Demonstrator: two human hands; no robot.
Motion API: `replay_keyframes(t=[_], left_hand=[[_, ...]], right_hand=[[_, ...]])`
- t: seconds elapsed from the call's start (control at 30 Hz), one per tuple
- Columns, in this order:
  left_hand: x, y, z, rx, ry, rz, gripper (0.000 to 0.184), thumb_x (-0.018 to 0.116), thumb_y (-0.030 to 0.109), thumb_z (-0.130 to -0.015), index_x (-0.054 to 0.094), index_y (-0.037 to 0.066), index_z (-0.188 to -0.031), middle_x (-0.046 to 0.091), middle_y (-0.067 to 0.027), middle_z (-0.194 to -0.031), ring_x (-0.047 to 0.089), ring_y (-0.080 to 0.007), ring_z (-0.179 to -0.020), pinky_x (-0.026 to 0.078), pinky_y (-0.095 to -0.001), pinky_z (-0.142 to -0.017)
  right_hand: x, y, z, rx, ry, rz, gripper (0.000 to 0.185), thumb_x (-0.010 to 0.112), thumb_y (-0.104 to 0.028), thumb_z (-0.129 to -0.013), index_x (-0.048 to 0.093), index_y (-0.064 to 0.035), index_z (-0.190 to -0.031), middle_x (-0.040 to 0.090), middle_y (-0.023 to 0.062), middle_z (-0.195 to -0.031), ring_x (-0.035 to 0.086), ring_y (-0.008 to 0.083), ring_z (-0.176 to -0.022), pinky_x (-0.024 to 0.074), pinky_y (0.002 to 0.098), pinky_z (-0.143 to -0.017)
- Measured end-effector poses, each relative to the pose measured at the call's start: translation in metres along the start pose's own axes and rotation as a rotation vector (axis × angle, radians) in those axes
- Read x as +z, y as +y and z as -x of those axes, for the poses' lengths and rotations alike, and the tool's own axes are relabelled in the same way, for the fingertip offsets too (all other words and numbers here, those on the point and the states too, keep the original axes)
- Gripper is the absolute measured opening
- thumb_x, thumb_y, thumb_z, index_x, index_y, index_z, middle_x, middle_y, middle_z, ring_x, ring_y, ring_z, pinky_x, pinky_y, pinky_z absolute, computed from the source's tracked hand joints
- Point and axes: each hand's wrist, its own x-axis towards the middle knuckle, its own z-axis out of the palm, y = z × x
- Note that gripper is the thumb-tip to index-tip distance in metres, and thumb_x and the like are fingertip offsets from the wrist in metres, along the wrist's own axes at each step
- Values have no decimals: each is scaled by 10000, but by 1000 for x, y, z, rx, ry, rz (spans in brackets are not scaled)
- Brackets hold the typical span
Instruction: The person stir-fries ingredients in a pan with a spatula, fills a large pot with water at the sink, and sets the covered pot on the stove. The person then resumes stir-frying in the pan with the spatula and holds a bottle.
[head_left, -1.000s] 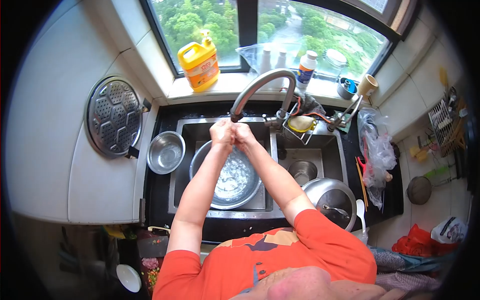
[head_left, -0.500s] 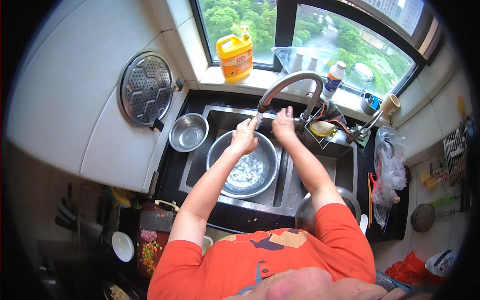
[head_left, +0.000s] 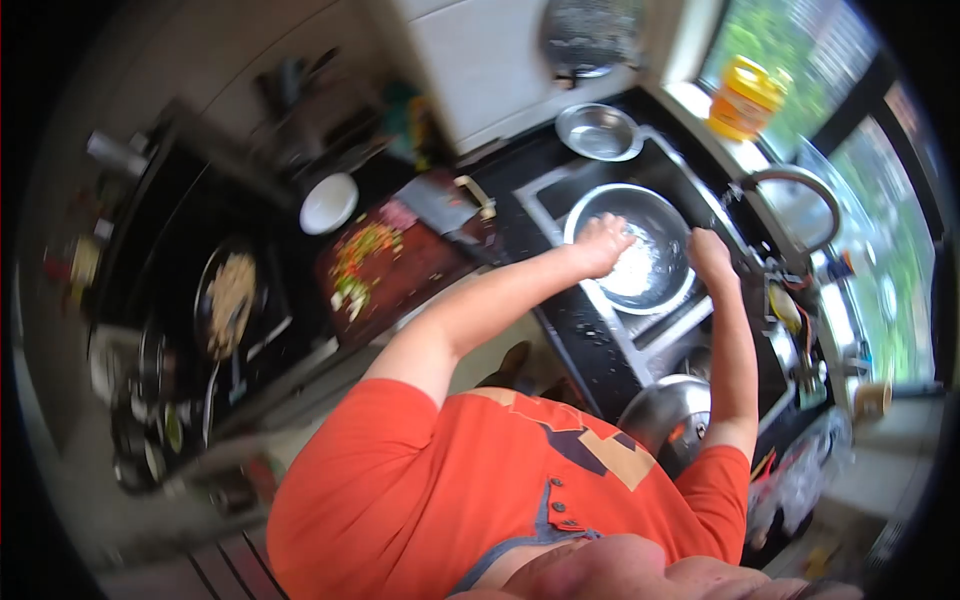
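My left hand [head_left: 605, 245] is over the near left side of a metal basin [head_left: 578, 210] in the sink, its fingers stretched toward the middle, apparently holding nothing. At the basin's right rim is my right hand [head_left: 710, 252]; blur and its turned position hide its fingers, and I cannot tell if it touches the rim. Bright glare covers the basin's inside. The curved faucet [head_left: 832, 205] stands behind, to the right of both hands. A smaller metal bowl [head_left: 598, 132] sits on the counter beyond the sink's left corner.
On the left, a cutting board [head_left: 415, 265] bears chopped vegetables, pink minced meat and a cleaver [head_left: 435, 205]. A white bowl [head_left: 329, 203] stands behind it. Farther left, a pan [head_left: 207, 290] holds food. A large metal lid or bowl [head_left: 665, 410] covers part of the near sink.
The view has swung left, bringing the cutting board and pan into sight. My left hand has left the faucet spout for the basin; my right hand has moved from beside the faucet to the basin's rim.
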Motion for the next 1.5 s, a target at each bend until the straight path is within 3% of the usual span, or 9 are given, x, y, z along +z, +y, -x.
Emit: replay_keyframes(t=[0.2, 0.27, 0.3, 0.47, 0.53, 0.73, 0.87, 1.23, 1.5], left_hand=[[-25, -16, 69, -195, -134, 918, 477, 669, 259, -758, 563, 109, -1198, 644, -144, -1047, 632, -303, -947, 476, -437, -875], [-29, -10, 104, -257, -119, 243, 406, 669, 255, -767, 597, 109, -1138, 639, -127, -1020, 612, -293, -960, 463, -462, -862], [-29, -15, 134, -141, 34, -46, 355, 660, 252, -774, 624, 96, -1091, 630, -127, -1002, 585, -313, -984, 447, -497, -873], [-62, -48, 274, -171, -6, 575, 409, 649, 263, -797, 608, 33, -1132, 621, -203, -1023, 582, -383, -984, 457, -465, -881], [-56, -74, 355, -179, 58, 422, 400, 638, 251, -804, 600, 8, -1120, 635, -210, -1015, 602, -381, -979, 478, -447, -861], [-104, -122, 584, -702, 215, 810, 322, 630, 208, -848, 629, -18, -1077, 689, -130, -920, 664, -165, -801, 529, -294, -703], [-129, -123, 710, -998, 456, 1072, 278, 603, 142, -900, 590, -26, -1122, 654, -95, -966, 633, -142, -813, 527, -267, -735], [-160, -92, 868, -1509, 966, 1107, 277, 578, 221, -910, 611, 29, -1108, 662, -98, -966, 654, -158, -800, 520, -264, -685], [-214, -86, 882, -1493, 1511, 1306, 380, 491, 388, -953, 546, 23, -1043, 656, -145, -987, 661, -225, -785, 541, -325, -687]], right_hand=[[-50, -78, 40, -114, -18, -699, 185, 611, -90, -823, 572, 48, -706, 590, 122, -581, 609, 188, -438, 476, 298, -389], [-22, -65, 33, -54, -73, -505, 174, 650, -128, -810, 598, 22, -740, 627, 146, -658, 648, 232, -544, 511, 359, -470], [-19, -75, 49, -109, 138, 153, 198, 672, -190, -805, 619, -2, -770, 660, 167, -781, 666, 297, -726, 525, 426, -609], [-47, -139, 75, -40, 301, -210, 281, 615, -291, -852, 639, -47, -989, 664, 175, -906, 636, 353, -860, 492, 423, -749], [-31, -182, 101, -87, 482, 402, 291, 577, -305, -886, 641, -39, -985, 670, 174, -905, 650, 342, -855, 498, 438, -746], [-54, -416, 146, -13, 67, -560, 207, 581, -123, -856, 653, 14, -994, 662, 190, -989, 636, 331, -942, 491, 383, -804], [-15, -536, 150, -739, 239, -336, 221, 608, -101, -851, 641, 12, -1038, 670, 154, -833, 630, 221, -600, 488, 307, -558], [-32, -790, 226, -1306, 36, -328, 507, 665, -388, -812, 565, -32, -1158, 587, 152, -930, 643, 326, -725, 533, 385, -585], [-3, -814, 195, -1401, -177, -287, 321, 657, -100, -769, 601, -6, -1071, 548, 229, -1138, 623, 385, -895, 532, 408, -775]])
